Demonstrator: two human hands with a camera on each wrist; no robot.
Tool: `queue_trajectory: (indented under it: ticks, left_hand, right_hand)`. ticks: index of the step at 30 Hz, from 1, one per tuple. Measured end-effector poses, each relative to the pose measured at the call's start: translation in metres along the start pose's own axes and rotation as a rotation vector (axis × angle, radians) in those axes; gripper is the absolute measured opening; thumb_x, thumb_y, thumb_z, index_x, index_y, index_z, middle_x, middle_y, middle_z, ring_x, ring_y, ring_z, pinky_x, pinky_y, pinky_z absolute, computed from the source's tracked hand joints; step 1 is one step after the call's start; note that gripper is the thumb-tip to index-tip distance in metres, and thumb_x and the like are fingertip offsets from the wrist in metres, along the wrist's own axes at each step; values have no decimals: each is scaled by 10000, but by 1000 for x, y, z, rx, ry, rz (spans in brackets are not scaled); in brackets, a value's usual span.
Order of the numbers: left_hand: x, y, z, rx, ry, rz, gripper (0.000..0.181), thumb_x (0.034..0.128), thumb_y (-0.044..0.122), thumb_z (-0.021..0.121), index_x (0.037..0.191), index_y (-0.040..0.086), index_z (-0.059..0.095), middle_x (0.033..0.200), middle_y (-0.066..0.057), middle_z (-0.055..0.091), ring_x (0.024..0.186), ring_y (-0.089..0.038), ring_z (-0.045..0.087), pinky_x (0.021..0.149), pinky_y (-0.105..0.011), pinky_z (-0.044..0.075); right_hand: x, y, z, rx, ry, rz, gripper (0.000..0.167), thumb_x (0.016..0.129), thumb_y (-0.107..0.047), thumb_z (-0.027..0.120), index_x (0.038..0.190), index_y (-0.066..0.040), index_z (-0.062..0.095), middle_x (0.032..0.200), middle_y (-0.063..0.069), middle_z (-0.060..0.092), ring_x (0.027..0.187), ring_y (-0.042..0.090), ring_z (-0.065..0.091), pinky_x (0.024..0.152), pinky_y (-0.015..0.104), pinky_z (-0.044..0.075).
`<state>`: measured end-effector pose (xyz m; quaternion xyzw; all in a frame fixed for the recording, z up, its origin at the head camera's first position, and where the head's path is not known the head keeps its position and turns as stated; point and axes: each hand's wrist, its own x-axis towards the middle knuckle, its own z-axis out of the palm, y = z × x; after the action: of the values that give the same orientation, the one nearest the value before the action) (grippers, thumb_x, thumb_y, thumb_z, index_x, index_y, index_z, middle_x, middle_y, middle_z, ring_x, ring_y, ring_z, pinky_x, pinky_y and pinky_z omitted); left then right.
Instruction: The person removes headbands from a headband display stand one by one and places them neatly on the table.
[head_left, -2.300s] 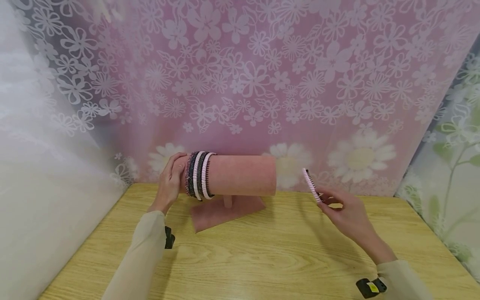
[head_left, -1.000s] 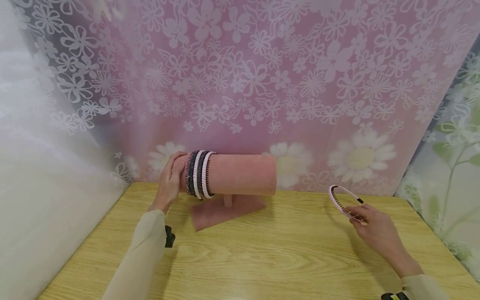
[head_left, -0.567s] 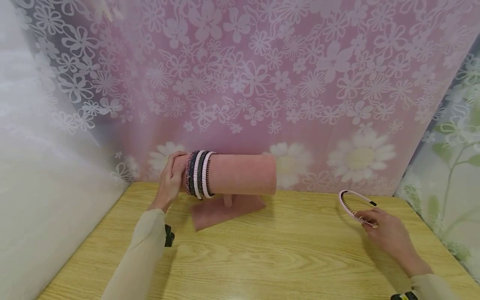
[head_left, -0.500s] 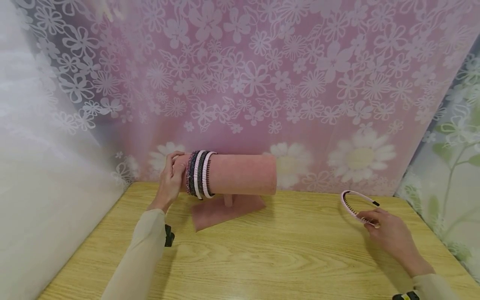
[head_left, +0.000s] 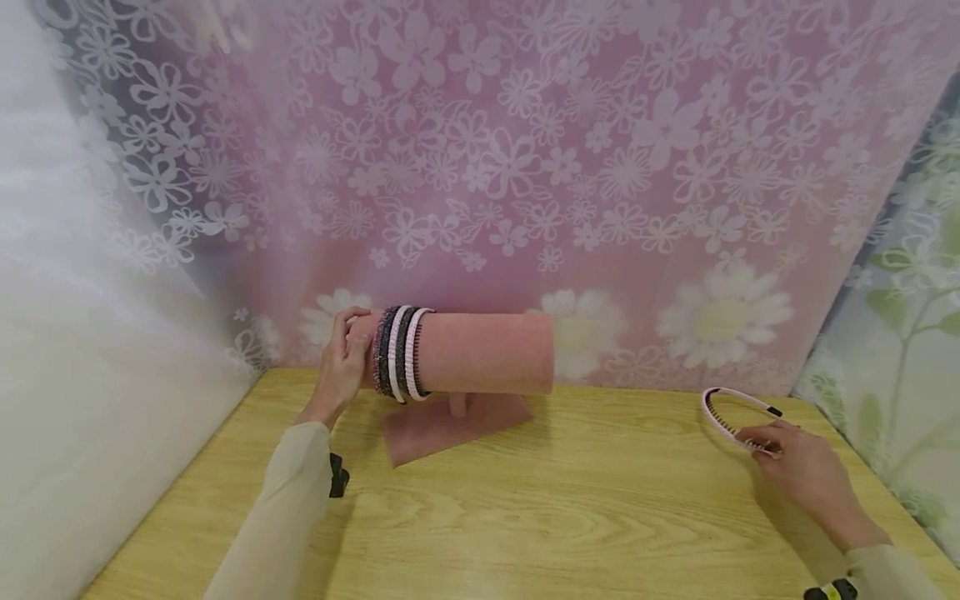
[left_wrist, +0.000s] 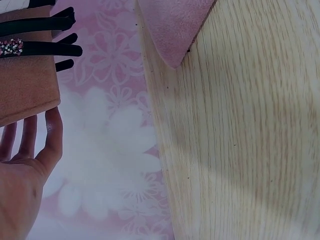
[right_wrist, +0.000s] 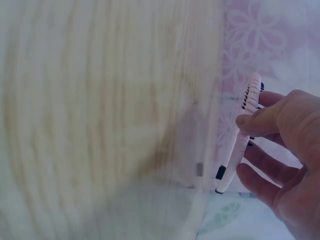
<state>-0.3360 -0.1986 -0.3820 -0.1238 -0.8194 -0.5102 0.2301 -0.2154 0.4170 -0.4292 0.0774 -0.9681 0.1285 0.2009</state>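
Observation:
A pink padded headband stand [head_left: 487, 354], a horizontal roll on a flat foot, stands left of centre in the head view. My left hand [head_left: 341, 367] grips the roll's left end; in the left wrist view the fingers [left_wrist: 53, 135] press against that end. Several headbands [head_left: 412, 354] in black, white, pale pink and glitter sit side by side near it. Far to the right, my right hand [head_left: 810, 471] pinches a pale pink toothed headband [head_left: 708, 410] near one end. The right wrist view shows thumb and fingers on this headband [right_wrist: 239, 150], which is held above the table.
The stand's foot [head_left: 435, 433] rests on a wood-grain table [head_left: 525, 517]. Behind the back edge hangs a pink floral curtain [head_left: 480, 275]. A white sheet [head_left: 90, 375] borders the left side, and a leafy-print curtain [head_left: 907, 350] the right.
My right hand has carried the pale pink headband rightward and lower, away from the stand. The headband has turned from nearly edge-on to a visible arch. My left hand keeps its grip.

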Motion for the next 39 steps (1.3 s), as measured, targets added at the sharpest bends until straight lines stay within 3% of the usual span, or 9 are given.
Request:
queue_trajectory:
  ticks: [10, 16, 21, 29, 39]
  left_hand:
    - [-3, -4, -1, 0, 1, 11, 390, 1065, 260, 412, 1449, 199, 446, 1456, -181, 578, 1209, -400, 620, 1012, -564, 454]
    - [-3, -4, -1, -11, -8, 16, 389, 1066, 248, 410, 1450, 199, 443, 1461, -178, 571, 1205, -388, 624, 1006, -555, 465]
    - [-1, -3, 0, -20, 7, 32, 381, 1062, 236, 409, 1439, 215, 457, 1437, -181, 590, 1169, -380, 638, 983, -538, 474]
    - [0, -2, 0, -26, 7, 20, 388, 1063, 243, 414, 1447, 198, 454, 1446, -182, 581, 1190, -392, 634, 991, -551, 474]
    - [2, -3, 0, -14, 10, 31, 393, 1059, 250, 410, 1446, 200, 456, 1438, -172, 592, 1159, -376, 641, 969, -538, 480]
  right_hand:
    - [-3, 17, 3, -24, -48, 14, 222, 791, 37, 722, 970, -74, 793, 956, 207, 737, 696, 303, 667, 574, 393, 482]
    - [-6, 35, 4, -43, -27, -2, 218, 758, 34, 763, 936, -88, 792, 899, 157, 746, 630, 198, 619, 539, 297, 423]
    - [-2, 47, -1, -46, -46, 8, 210, 760, 35, 750, 933, -77, 792, 856, 138, 734, 630, 186, 602, 550, 322, 429]
    - [0, 61, -6, -62, -157, 50, 192, 790, 39, 685, 935, -47, 778, 827, 164, 720, 661, 260, 631, 560, 401, 478]
    - [2, 71, -2, -62, -226, 63, 193, 782, 58, 679, 920, -31, 780, 824, 147, 734, 668, 269, 647, 578, 442, 510]
